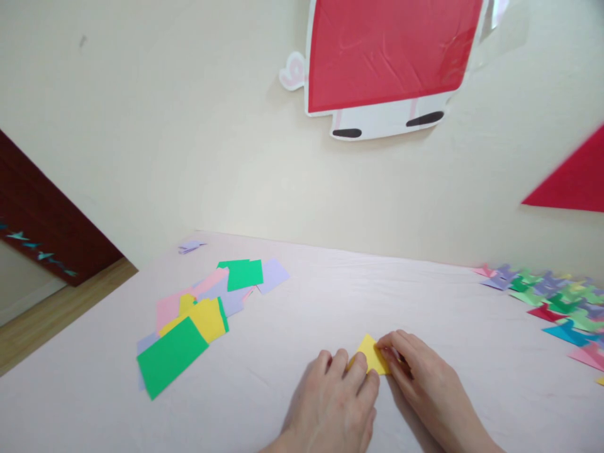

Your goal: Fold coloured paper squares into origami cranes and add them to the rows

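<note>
Yellow paper on the near side of the pale table, right of centre, set between both hands, one corner pointing far. Left hand on its left side, palm down, fingers bent and a bit spread, tips over the paper's left part; cannot tell if they grip or only press. Right hand on its right side, thumb and index finger closed on the right edge, pinching it. Middle of the paper shows in the gap between the hands; both side edges partly covered by fingers.

Left of the hands, well apart: overlapping pile of loose sheets, green sheet nearest, yellow sheet partly under it, pink and lilac ones farther. Small lilac folded piece at far left. Far right: cluster of folded paper shapes, many colours. Wall behind, red-and-white cutout on it.
</note>
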`<move>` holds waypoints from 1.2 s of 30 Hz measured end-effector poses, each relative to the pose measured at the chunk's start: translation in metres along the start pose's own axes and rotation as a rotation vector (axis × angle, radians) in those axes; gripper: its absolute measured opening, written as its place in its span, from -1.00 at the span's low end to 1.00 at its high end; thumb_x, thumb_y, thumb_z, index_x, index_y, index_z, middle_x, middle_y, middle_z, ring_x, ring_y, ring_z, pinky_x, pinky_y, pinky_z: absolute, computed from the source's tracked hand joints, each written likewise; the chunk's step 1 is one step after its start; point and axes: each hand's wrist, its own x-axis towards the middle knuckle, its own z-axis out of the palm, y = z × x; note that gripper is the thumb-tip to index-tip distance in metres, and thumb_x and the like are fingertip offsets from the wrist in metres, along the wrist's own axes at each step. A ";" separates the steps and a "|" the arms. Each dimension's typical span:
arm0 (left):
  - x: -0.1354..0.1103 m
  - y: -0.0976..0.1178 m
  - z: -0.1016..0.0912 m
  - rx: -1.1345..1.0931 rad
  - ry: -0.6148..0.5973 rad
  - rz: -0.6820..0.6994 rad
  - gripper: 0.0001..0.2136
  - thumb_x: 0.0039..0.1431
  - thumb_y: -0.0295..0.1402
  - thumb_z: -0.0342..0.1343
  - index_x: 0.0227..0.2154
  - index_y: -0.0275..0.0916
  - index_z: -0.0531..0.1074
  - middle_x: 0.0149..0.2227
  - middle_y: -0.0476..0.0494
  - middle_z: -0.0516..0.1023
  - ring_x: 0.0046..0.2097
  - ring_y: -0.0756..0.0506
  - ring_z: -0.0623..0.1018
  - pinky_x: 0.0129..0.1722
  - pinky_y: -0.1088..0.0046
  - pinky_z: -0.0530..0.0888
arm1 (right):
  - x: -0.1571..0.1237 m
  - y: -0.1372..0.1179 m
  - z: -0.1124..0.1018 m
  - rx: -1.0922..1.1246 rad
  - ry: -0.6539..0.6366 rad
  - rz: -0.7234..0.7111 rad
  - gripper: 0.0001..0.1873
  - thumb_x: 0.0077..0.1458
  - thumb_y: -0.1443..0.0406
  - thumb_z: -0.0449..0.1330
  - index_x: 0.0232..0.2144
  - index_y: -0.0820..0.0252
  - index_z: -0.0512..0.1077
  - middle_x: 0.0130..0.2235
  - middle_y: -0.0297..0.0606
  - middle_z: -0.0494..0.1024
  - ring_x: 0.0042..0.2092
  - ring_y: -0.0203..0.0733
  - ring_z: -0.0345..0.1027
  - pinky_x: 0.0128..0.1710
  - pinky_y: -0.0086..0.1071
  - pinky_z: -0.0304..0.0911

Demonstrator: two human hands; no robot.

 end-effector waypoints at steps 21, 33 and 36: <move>-0.021 -0.005 -0.001 0.099 0.106 -0.105 -0.78 0.28 -0.25 0.05 -0.19 -0.31 0.45 0.00 -0.21 0.49 0.04 -0.22 0.41 -0.01 0.22 0.35 | -0.028 0.037 -0.002 -0.045 0.098 0.095 -0.67 0.14 0.20 0.07 -0.04 0.01 0.39 -0.17 -0.22 0.52 -0.17 0.01 0.38 -0.21 -0.12 0.24; -0.029 -0.017 0.026 -0.053 0.167 -0.119 -0.40 0.17 -0.37 0.05 0.26 -0.36 0.08 0.23 -0.33 0.30 0.20 -0.25 0.31 0.08 0.21 0.37 | -0.015 0.021 -0.013 0.170 0.071 0.084 -0.78 0.04 0.20 0.21 -0.21 0.04 0.49 -0.13 -0.20 0.49 -0.06 0.00 0.35 -0.02 -0.07 0.30; -0.022 -0.014 0.027 -0.190 0.183 -0.144 -0.17 0.02 -0.51 0.06 0.34 -0.36 -0.21 0.27 -0.36 0.22 0.23 -0.24 0.27 0.09 0.19 0.36 | -0.009 0.007 -0.008 0.180 0.016 0.038 -0.72 -0.04 0.39 0.21 -0.22 0.04 0.44 -0.10 -0.22 0.46 -0.02 -0.02 0.29 0.01 -0.07 0.26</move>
